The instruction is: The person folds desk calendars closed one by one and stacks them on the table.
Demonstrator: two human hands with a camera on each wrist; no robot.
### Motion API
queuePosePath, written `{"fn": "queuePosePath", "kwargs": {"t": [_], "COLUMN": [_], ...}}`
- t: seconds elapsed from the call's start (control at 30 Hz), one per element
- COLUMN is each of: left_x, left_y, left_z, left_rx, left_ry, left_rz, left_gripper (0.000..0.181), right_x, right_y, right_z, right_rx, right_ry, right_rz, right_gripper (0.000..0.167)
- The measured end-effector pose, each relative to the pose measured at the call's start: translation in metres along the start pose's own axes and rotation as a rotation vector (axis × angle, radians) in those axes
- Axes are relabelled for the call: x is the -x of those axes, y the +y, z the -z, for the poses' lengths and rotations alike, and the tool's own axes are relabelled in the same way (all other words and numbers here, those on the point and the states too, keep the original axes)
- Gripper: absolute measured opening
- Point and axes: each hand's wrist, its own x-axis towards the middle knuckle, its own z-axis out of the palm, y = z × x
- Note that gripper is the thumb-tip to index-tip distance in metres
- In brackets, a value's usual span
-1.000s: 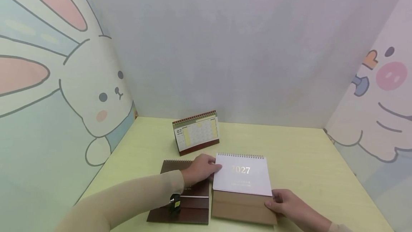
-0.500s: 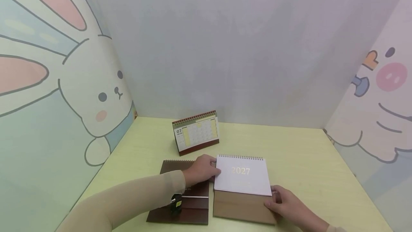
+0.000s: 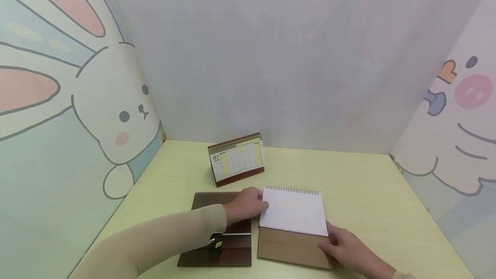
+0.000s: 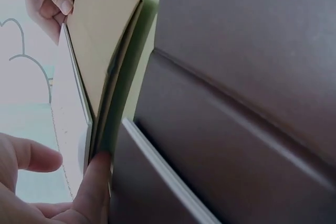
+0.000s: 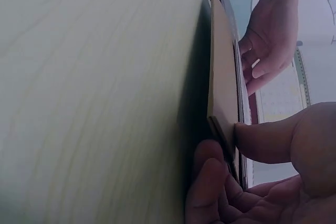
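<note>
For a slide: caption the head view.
Left hand holding the left edge of a white-topped calendar, right hand gripping its brown base; dark brown calendar alongside, standing calendar behind.

We identify the flip-top desk calendar [image 3: 293, 218] by its white top sheet with faint pale-gold lettering, silver-grey coil and plain tan base [image 3: 294, 246]. We note a second desk calendar [image 3: 236, 254] in dark reddish brown, crossed by a white page edge. The standing calendar [image 3: 237, 160] combines a maroon foot, green header, white grid and yellow columns. We record the worktop [image 3: 348, 180] as pale yellow-green with wood grain, the sleeves [image 3: 166, 236] as plain beige, and the rabbit mural [image 3: 108, 106] as white, outlined grey, with pink inner ears.
</note>
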Motion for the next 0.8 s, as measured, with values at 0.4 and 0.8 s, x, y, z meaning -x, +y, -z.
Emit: {"fn": "queuePosePath", "kwargs": {"t": [0.4, 0.8], "left_x": [-0.001, -0.001], "left_y": [0.004, 0.008], "left_z": [0.000, -0.003], "left_rx": [-0.091, -0.212], "left_ry": [-0.042, -0.060], "left_rz": [0.014, 0.016], "left_gripper": [0.023, 0.015], "right_x": [-0.008, -0.011], "right_y": [-0.010, -0.018], "right_z": [-0.009, -0.016], "right_rx": [0.187, 0.280], "right_ry": [0.044, 0.084], "right_rz": [-0.147, -0.207], "right_gripper": [0.088, 0.089]}}
